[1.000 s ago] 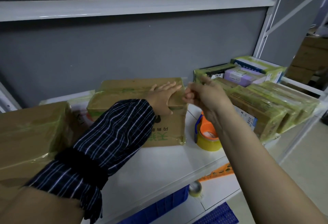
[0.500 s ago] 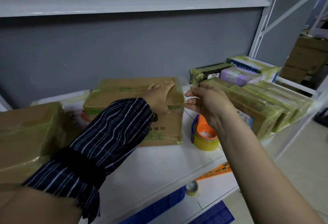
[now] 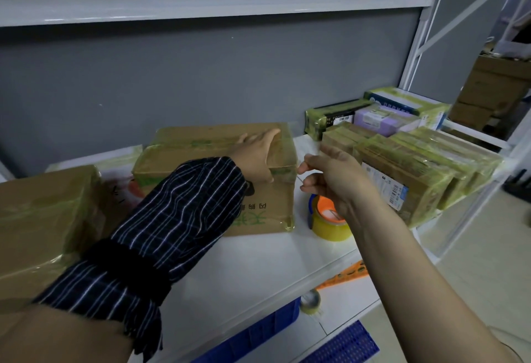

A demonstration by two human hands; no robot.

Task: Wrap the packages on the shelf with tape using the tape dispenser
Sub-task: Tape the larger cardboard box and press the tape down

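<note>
Package (image 3: 186, 158) sat mid-frame on shelf (image 3: 244, 262) | left hand (image 3: 255, 158) lay flat on top | right hand (image 3: 333, 175) curled beside its edge, pinch unclear | tape dispenser (image 3: 330, 224) stood just below | risk: lowered wrist could knock it off.

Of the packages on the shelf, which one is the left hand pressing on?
The brown taped carton in the middle, just left of the orange tape dispenser. The left hand lies flat on its top; no hand touches the others.
</note>
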